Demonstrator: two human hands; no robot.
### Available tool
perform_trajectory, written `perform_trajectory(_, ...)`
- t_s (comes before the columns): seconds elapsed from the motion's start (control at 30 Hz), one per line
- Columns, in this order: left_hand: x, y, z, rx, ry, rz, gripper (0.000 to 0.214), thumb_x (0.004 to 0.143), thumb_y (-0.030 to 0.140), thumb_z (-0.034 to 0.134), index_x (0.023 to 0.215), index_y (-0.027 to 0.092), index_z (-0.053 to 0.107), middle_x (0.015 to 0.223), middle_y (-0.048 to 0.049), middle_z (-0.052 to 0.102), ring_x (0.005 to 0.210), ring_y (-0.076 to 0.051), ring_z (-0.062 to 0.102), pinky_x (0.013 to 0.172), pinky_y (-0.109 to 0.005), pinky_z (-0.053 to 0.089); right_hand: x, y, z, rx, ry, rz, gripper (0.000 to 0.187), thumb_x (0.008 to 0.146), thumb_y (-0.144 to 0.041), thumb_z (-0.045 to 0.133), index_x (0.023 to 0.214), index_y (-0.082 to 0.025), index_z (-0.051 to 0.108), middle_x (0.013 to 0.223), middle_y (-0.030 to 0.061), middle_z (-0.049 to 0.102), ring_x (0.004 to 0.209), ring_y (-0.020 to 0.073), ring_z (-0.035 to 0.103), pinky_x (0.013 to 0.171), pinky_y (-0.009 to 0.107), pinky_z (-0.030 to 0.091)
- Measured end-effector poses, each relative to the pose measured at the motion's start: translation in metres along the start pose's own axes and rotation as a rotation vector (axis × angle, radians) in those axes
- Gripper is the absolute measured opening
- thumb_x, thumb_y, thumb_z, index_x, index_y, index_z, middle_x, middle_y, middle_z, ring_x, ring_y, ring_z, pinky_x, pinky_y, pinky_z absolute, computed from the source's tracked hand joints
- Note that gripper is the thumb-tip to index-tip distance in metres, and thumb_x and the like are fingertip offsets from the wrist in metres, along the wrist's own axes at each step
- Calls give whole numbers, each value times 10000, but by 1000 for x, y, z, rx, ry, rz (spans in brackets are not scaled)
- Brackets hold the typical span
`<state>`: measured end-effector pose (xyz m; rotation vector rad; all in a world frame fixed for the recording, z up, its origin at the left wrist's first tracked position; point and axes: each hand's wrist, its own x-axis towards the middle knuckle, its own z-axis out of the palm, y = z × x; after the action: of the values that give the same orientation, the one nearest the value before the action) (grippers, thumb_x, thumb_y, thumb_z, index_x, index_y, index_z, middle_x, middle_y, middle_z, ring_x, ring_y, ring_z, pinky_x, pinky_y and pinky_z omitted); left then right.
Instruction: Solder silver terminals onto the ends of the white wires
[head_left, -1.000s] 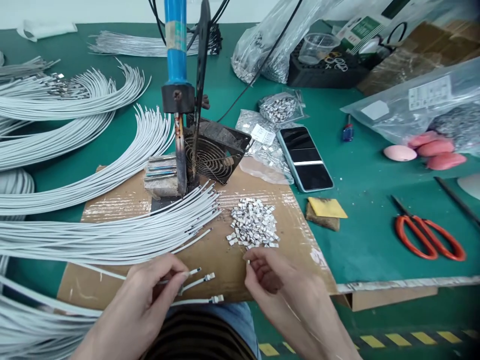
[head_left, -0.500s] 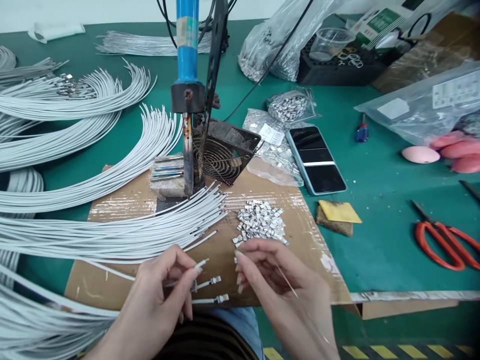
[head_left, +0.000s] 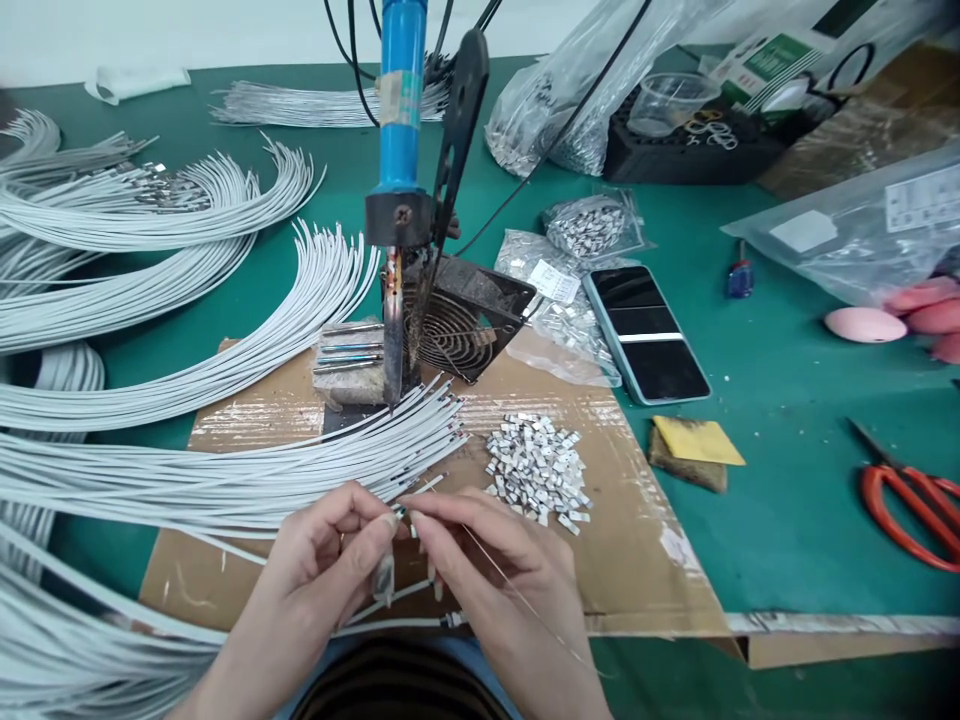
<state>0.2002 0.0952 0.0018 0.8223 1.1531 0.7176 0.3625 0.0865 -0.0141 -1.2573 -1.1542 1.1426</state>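
My left hand (head_left: 322, 570) pinches the end of a white cable between thumb and forefinger above the cardboard. My right hand (head_left: 495, 580) is closed, its fingertips meeting the left ones at the cable tip; a tiny connector there is mostly hidden. A thin solder wire (head_left: 517, 592) runs out of the right hand across its back. Beneath the hands lie cables with metal connectors on their ends (head_left: 452, 620). A pile of small silver-white connectors (head_left: 538, 465) sits just beyond the right hand. The cut ends of a white cable bundle (head_left: 420, 430) lie just past the fingers.
A blue-handled soldering iron (head_left: 399, 130) stands clamped tip-down over the cardboard (head_left: 637, 560), with a black fan (head_left: 469, 325) behind it. Cable bundles (head_left: 150, 385) fill the left. To the right are a phone (head_left: 646, 335), a yellow sponge (head_left: 697, 441) and red-handled scissors (head_left: 911, 515).
My right hand has moved left from beside the connector pile, and its fingertips now meet those of my left hand at the cable end. The view has shifted slightly.
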Motion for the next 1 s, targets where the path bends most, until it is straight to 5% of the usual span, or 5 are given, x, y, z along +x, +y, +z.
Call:
perform_trajectory(0.83,0,-18,4,72,145,89,331,930,450,740,772,189,610,564,92,463,486,-66,345,447,-165,255,-6,8,6,-10,44,-66,225,871,-133,724,968,-274,870,674,1,712,558,110,619,518,186,497)
perform_trajectory(1.0,0,-17,3,57,142,131,293,910,390,768,752,188,627,591,72,522,512,-76,368,465,-175,279,-8,16,6,261,-18,131,144,874,-200,756,917,-264,878,609,-17,634,462,59,532,424,127,434)
